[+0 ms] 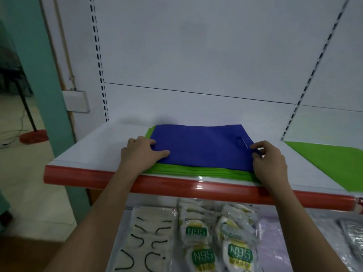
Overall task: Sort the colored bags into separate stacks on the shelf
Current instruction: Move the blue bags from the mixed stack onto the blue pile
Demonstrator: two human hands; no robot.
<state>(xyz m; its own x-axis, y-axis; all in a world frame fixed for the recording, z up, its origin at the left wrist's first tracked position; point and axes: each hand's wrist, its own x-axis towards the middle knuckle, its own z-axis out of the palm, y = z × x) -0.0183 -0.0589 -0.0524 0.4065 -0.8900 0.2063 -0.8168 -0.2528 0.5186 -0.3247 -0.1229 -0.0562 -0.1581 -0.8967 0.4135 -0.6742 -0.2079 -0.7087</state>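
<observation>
A blue bag (198,146) lies atop a stack of green bags (196,171) on the shelf (94,152). The left hand (141,154) presses flat on its left edge; the right hand (269,161) pinches its right edge. Another green bag (324,160) lies well to the right.

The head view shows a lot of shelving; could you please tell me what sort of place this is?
Probably a small shop or stockroom. A white retail shelf with a red front strip and slotted uprights holds a blue bag on a green stack; packets of N95 masks lie on the shelf below.
</observation>
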